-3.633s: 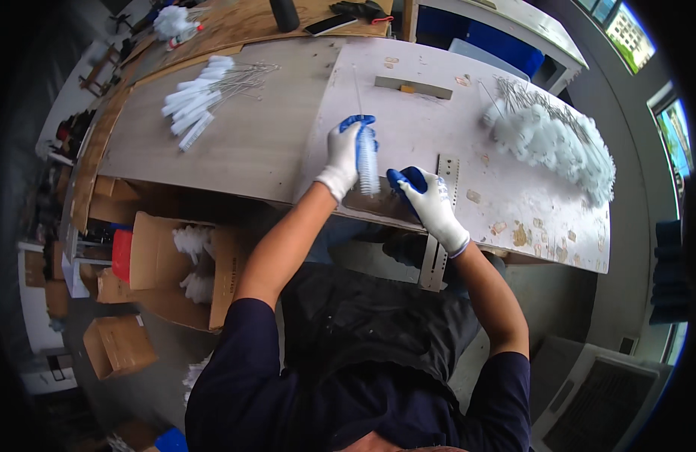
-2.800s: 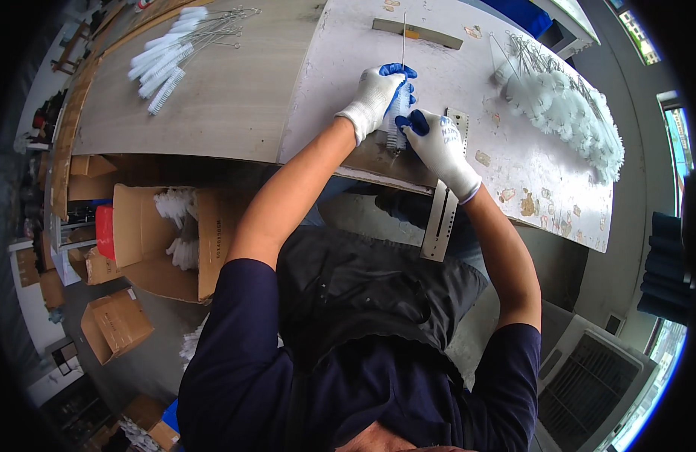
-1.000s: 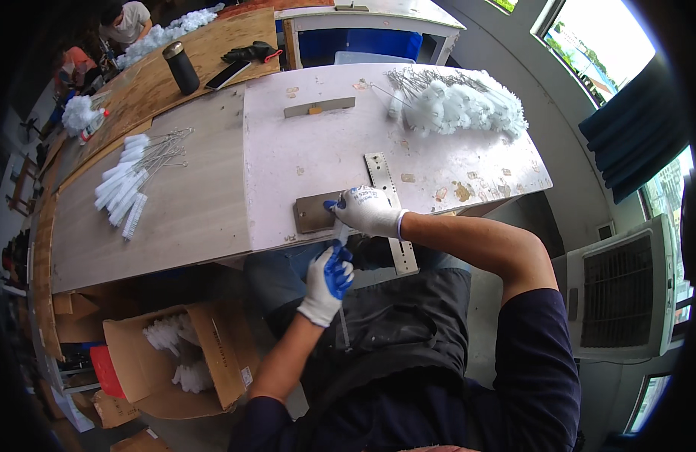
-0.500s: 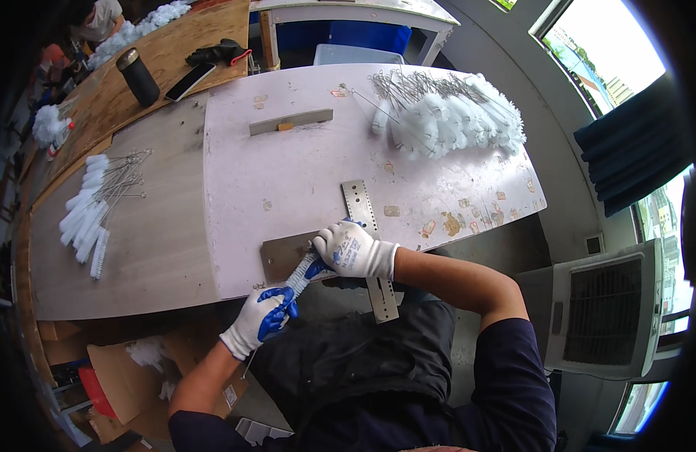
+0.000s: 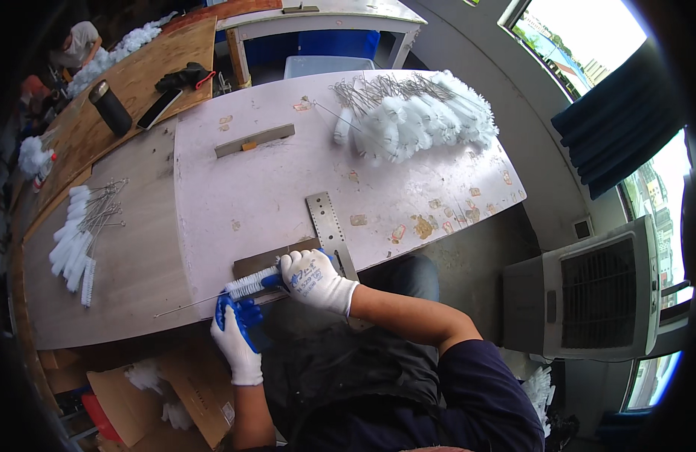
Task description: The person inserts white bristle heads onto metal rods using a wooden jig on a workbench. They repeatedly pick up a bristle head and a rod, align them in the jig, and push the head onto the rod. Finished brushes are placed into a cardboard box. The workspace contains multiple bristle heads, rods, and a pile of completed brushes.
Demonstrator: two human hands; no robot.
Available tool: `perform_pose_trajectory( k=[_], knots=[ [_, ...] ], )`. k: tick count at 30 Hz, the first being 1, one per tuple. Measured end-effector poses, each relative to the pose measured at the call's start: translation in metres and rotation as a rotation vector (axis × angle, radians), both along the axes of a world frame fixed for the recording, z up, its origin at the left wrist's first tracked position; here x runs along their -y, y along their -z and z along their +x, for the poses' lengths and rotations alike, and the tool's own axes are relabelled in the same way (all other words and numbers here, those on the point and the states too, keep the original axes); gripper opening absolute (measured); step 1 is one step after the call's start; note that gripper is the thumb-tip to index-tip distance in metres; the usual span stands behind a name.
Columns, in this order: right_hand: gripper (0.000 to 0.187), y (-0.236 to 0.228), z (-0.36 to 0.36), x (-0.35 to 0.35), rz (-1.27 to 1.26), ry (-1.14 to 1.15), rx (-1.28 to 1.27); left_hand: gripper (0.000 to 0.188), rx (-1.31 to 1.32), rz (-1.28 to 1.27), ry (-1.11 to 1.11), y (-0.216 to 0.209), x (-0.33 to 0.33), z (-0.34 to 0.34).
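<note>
A white bristle tube brush (image 5: 250,284) with a thin wire stem lies between my two gloved hands at the table's near edge. My right hand (image 5: 312,280), in a white glove with blue palm, is closed around the bristles' right end. My left hand (image 5: 238,331), gloved alike, pinches the brush where bristles meet stem; its fingertips are partly hidden. The stem points left. Under the hands sits a flat metal plate (image 5: 261,261), with a perforated metal strip (image 5: 329,226) beside it, reaching away from me.
A heap of white brushes (image 5: 416,120) lies at the far right, a smaller pile (image 5: 75,237) at the left. A metal bar (image 5: 269,138) rests mid-table. Beyond are a black bottle (image 5: 110,109) and a phone (image 5: 159,108). An open cardboard box (image 5: 125,407) stands below left.
The brush has swung from slanting down toward me to nearly level, its stem now pointing left over the table. My left hand has turned with it. The whole view has shifted.
</note>
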State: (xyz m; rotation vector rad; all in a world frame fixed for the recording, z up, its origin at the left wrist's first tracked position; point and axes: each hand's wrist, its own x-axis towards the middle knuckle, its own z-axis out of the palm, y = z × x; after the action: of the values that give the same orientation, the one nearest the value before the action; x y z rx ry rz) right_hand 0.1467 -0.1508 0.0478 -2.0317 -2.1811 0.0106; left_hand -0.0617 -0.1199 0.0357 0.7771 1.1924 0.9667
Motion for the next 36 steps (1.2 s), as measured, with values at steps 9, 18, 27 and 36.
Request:
perform_pose_trajectory(
  k=[9, 18, 27, 36],
  knots=[
    [0.031, 0.007, -0.003, -0.008, -0.032, 0.037, -0.096, 0.027, 0.291, 0.058, -0.213, -0.011, -0.074, 0.073],
    [0.017, 0.011, 0.025, -0.005, -0.002, -0.207, -0.076, 0.022, -0.027, 0.029, 0.239, -0.018, -0.110, 0.150],
    [0.035, -0.015, 0.018, -0.023, -0.161, -0.089, -0.163, 0.020, -0.232, 0.201, 0.397, -0.002, -0.128, 0.148],
    [0.034, 0.008, 0.011, -0.017, 0.132, -0.068, -0.026, 0.031, -0.885, 0.949, 0.172, -0.014, -0.165, -0.009]
  ],
)
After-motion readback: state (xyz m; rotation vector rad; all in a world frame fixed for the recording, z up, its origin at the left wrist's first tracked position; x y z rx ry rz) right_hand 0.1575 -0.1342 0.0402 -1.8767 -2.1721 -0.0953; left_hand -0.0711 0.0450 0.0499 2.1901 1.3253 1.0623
